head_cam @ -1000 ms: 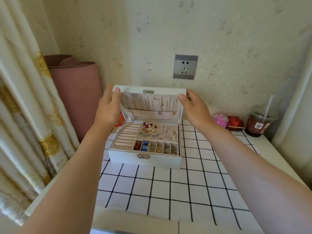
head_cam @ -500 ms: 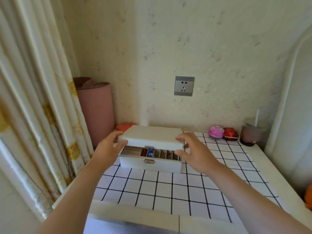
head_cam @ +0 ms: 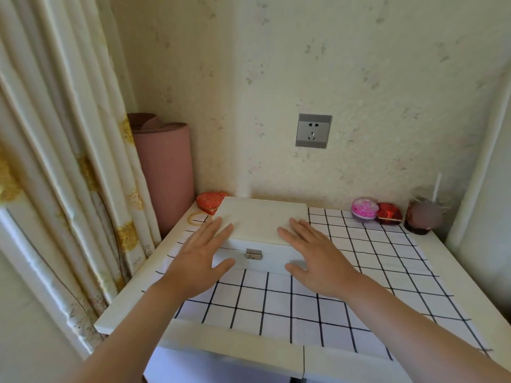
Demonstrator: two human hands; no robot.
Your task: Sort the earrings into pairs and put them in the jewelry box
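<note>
Head view shows a closed white rectangular jewelry box (head_cam: pixel 262 217) with both flat, empty hands, left hand (head_cam: pixel 199 255) and right hand (head_cam: pixel 315 258), over its lid, suggesting sorting is finished.

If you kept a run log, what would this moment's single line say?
jewelry box: shut, clasp at front | left hand: open, resting on box top | right hand: open, resting on box top

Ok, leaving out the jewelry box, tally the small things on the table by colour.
Red: 2, heart-shaped box, small faceted box
Pink: 1, round container
Gold: 1, bangle
Brownish: 1, drink cup
Total: 5
</note>
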